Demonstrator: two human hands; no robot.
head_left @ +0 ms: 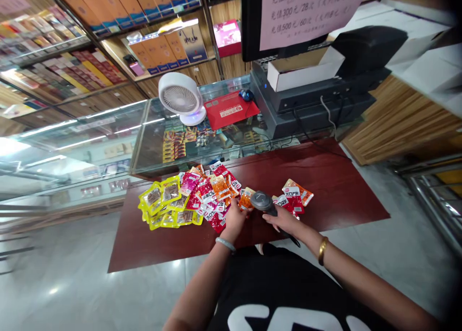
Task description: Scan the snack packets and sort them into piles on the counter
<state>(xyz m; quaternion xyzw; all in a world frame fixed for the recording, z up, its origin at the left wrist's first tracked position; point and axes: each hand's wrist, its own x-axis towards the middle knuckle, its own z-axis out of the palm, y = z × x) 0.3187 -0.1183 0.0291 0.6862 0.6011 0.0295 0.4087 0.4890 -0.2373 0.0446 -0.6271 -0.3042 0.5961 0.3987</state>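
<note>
left hand (236, 218) holds orange packet (246, 196), right hand (284, 219) grips scanner (262, 201).

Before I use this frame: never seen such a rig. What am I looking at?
No machine here: just a person's two bare hands. The single picture comes from a camera worn on that person's head, looking forward and down. On the table lie yellow packets at the picture's left, then red packets mixed with orange ones. The right hand holds a scanner. The left hand is at an orange packet; whether it grips it is unclear.
</note>
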